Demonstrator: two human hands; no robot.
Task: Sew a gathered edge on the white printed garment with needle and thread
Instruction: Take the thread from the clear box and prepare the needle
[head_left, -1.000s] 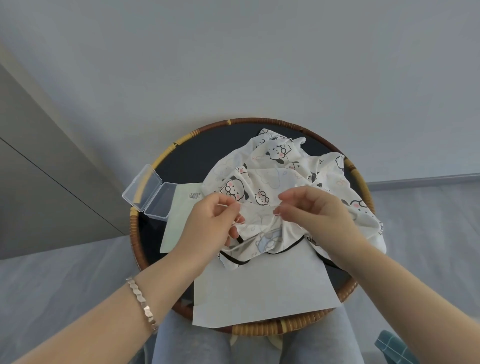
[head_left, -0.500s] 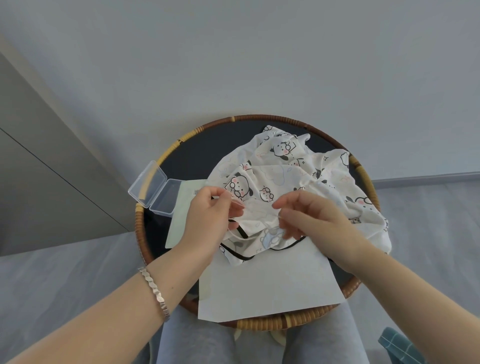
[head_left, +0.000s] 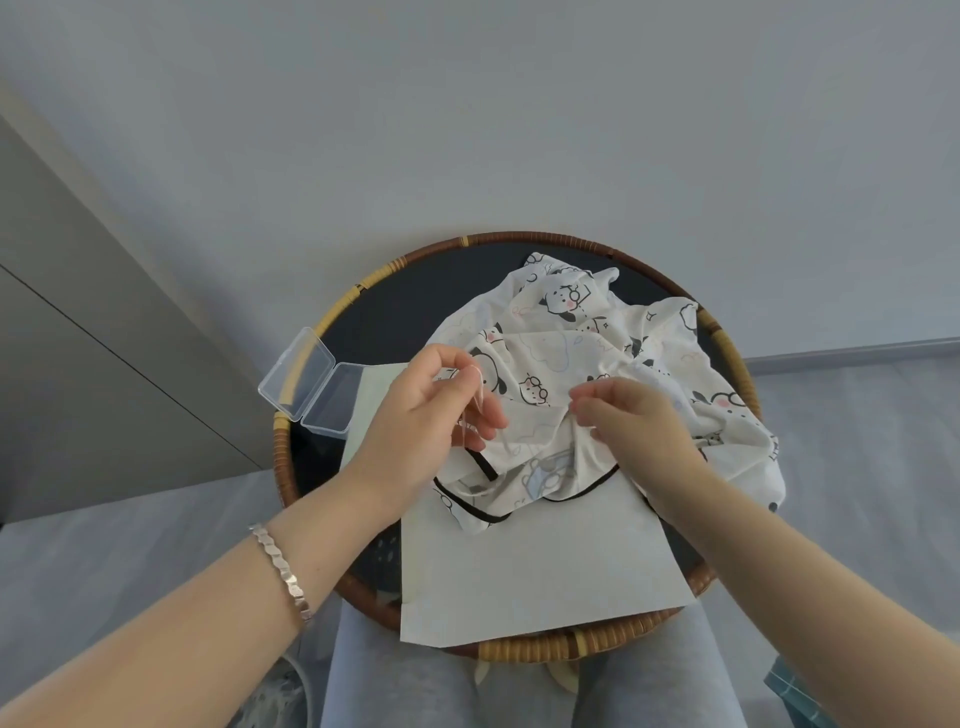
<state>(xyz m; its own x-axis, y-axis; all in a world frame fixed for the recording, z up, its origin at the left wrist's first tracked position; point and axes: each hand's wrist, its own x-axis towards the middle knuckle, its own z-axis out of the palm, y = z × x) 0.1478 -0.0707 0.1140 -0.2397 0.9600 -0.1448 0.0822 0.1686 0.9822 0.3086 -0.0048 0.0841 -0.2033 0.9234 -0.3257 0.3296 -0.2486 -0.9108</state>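
garment is heaped on the rattan tray, right hand pinching a fold and left hand nipping what's probably the needle (too fine to tell), so i'd go taut fabric, small even stitches along the edge

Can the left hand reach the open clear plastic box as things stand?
Probably yes: the clear plastic box lies just left of the left hand, nothing between them, though that hand pinches the white printed garment.

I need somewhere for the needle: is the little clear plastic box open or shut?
Open: the clear box lies with its lid swung back beside the base.
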